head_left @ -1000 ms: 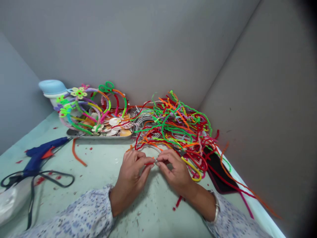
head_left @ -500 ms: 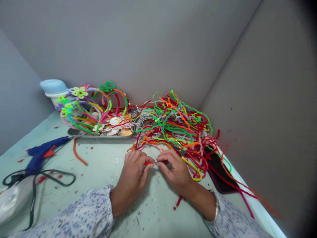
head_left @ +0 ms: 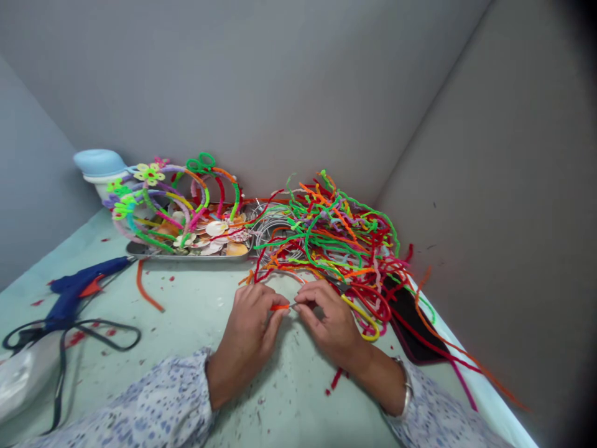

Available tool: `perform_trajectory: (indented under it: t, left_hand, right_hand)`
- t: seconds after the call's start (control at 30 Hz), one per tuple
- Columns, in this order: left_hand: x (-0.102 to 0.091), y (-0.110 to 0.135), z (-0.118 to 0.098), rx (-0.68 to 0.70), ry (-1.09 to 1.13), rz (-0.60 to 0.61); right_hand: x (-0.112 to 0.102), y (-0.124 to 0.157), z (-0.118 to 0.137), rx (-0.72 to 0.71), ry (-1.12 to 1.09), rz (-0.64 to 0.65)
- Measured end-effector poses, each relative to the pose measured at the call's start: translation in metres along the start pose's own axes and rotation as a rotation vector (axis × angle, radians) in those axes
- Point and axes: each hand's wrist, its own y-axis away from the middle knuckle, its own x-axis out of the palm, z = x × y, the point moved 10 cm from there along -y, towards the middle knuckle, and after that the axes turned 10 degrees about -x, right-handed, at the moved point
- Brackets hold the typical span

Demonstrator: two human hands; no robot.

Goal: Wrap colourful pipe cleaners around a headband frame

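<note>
Crosswise, orange pipe cleaner (head_left: 280, 307) pointing from left hand (head_left: 246, 336) toward right hand (head_left: 330, 320).

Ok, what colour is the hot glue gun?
Plastic hot glue gun: dark blue with orange-red trim, clearest in the head view.

Here we go, grey panel walls (head_left: 242, 81) closing in on three sides, meeting upper right of centre, over a pale green work surface (head_left: 196, 311), evenly lit.
</note>
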Motion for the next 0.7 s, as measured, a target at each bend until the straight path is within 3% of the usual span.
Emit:
perform_trajectory:
  t: [0.7]
  left_hand:
    - [0.014,-0.001,0.002,-0.105,0.107,0.166]
  right_hand:
    - [-0.001,0.0,0.001,-0.036,0.005,-0.003]
